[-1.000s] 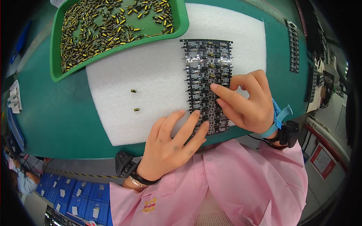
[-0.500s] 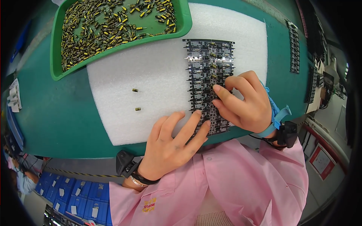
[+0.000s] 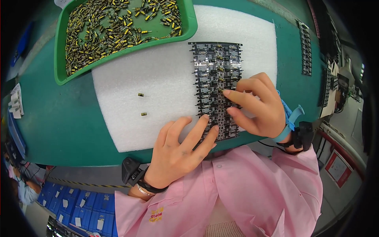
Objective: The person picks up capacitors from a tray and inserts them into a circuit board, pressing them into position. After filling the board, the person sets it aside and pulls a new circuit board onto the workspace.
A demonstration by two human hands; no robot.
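The spread left hand is resting on the circuit-board panel at lower left, seemingly steadying it on the foam sheet, while the right hand, thumb and index parted, is touching an electrolytic capacitor mid-panel.

This looks like an electronics workshop: a big green table, a sheet of circuit boards, a green tray of tiny parts (so many!) and blue boxes in rows.
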